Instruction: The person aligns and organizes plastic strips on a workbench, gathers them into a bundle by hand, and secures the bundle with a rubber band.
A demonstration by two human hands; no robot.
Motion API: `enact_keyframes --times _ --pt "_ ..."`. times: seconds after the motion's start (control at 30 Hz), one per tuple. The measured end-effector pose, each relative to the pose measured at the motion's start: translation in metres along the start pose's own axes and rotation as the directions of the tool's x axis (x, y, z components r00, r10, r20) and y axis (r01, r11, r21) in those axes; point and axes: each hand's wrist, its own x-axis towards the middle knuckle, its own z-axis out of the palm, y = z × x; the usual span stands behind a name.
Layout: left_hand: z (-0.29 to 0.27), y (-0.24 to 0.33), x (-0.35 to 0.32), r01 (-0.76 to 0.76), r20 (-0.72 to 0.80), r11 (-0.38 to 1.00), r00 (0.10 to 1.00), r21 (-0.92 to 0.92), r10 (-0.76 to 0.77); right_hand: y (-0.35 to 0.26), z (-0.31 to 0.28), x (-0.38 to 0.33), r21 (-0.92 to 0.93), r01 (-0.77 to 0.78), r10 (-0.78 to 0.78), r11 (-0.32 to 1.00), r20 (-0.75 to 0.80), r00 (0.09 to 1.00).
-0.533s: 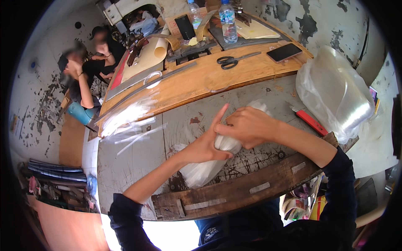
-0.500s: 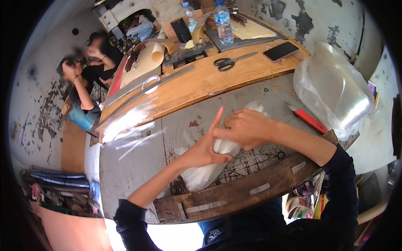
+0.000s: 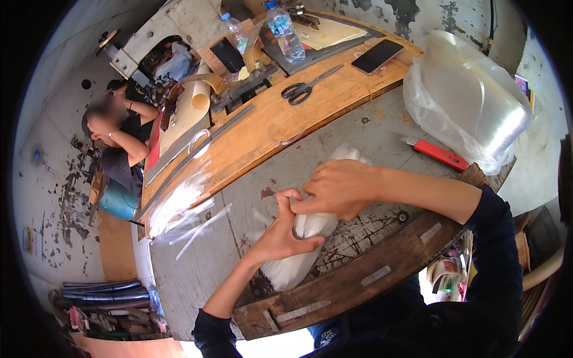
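A bundle of whitish, translucent plastic strips (image 3: 316, 225) lies slantwise on the grey worktable (image 3: 197, 268) in front of me. My left hand (image 3: 283, 232) wraps around its middle, the thumb across the near side and the forefinger bent at the top. Over the far part of the bundle, my right hand (image 3: 341, 188) is closed with curled fingers, its tips meeting the left forefinger. Whatever the right fingers pinch is hidden. One end of the strips fans out toward the table's wooden front edge (image 3: 358, 280); the other end shows beyond my right hand.
A red cutter knife (image 3: 440, 156) lies at the right, near a large plastic bag of clear sheet (image 3: 465, 101). Loose strips (image 3: 179, 209) lie at the left. On the wooden board are black scissors (image 3: 310, 86), a phone (image 3: 378, 56) and water bottles (image 3: 285, 33). Another person (image 3: 122, 128) sits far left.
My left forefinger, stretched out before, is now bent against my right hand. Both hands remain at the bundle. The whole view has turned and shifted somewhat.
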Motion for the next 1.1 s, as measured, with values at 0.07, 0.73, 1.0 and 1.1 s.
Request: enact_keyframes --times 0.07,0.73,1.0,1.1 --pt "0.0 0.003 0.001 -0.02 0.0 1.0 1.0 0.003 0.02 0.003 0.0 0.0 0.002 0.031 -0.031 1.0 0.014 0.999" --pt "0.0 0.009 0.005 0.127 -0.027 0.992 0.992 -0.007 -0.127 -0.003 -0.001 0.0 -0.159 -0.014 0.009 0.987 -0.035 0.999" --pt "0.0 0.013 0.005 0.149 -0.034 0.986 0.989 0.075 -0.147 -0.003 -0.005 -0.001 -0.199 -0.06 0.058 0.978 -0.017 0.998" --pt "0.0 0.014 0.006 0.126 -0.037 0.986 0.992 0.114 -0.122 -0.005 -0.005 -0.002 -0.215 -0.065 0.066 0.974 -0.003 0.998"
